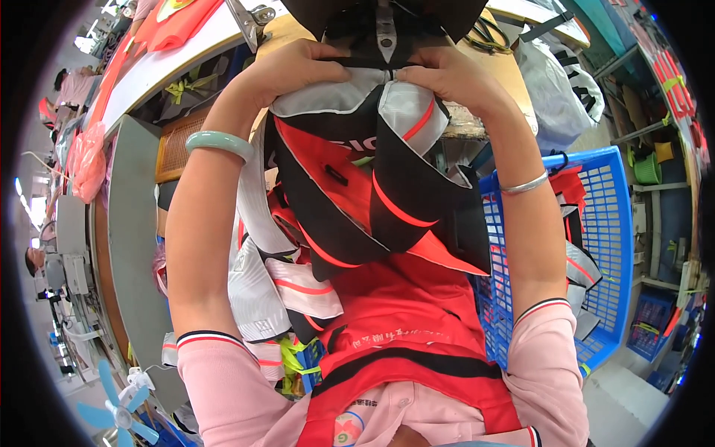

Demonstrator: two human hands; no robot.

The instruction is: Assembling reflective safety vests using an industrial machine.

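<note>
My left hand [294,67] and my right hand [439,74] are both raised in front of me, gripping the top edge of a red, black and grey garment piece [357,179]. The hands sit close together, thumbs almost touching, at the foot of a sewing machine [383,30]. The cloth hangs down from my fingers over my lap, where more red fabric [406,313] lies. A pale green bangle [218,141] is on my left wrist, a thin silver bracelet [525,184] on my right.
A blue plastic basket [603,246] with cut garment pieces stands at my right. A stack of white and red pieces [261,290] lies at my left. The wooden table edge [506,82] runs behind. White bags [555,89] sit at the far right; a blue fan [119,410] sits at the lower left.
</note>
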